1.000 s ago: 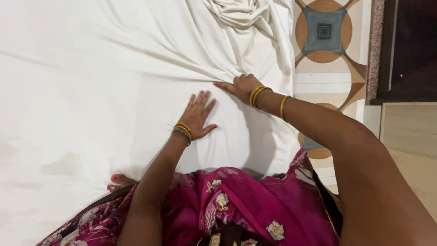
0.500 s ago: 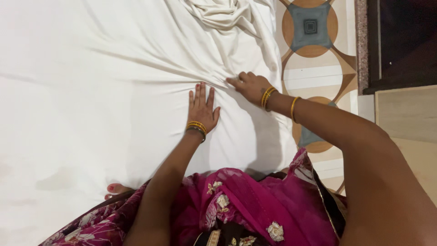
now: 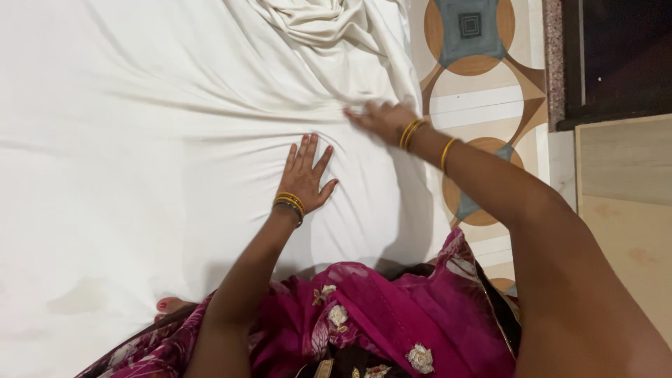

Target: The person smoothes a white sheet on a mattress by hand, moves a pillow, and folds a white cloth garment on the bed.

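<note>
- Your left hand (image 3: 306, 175) lies flat on the white sheet (image 3: 140, 140), fingers spread, gripping nothing.
- Your right hand (image 3: 381, 119) is blurred, fingers extended on the sheet near its bunched folds (image 3: 315, 21); grip unclear.
- The sheet covers the patterned floor (image 3: 476, 84).

White sheet (image 3: 140, 140) covers the bed — bunched folds (image 3: 315, 21) at top.

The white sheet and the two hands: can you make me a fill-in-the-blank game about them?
1. The left hand lies flat with its fingers ____ on the white sheet.
2. The right hand touches the sheet near its ____ edge, by the patterned floor tiles.
3. Both wrists wear ____ bangles.
4. The bunched-up folds lie at the ____ of the picture.

Missing words: spread; right; gold; top
</note>
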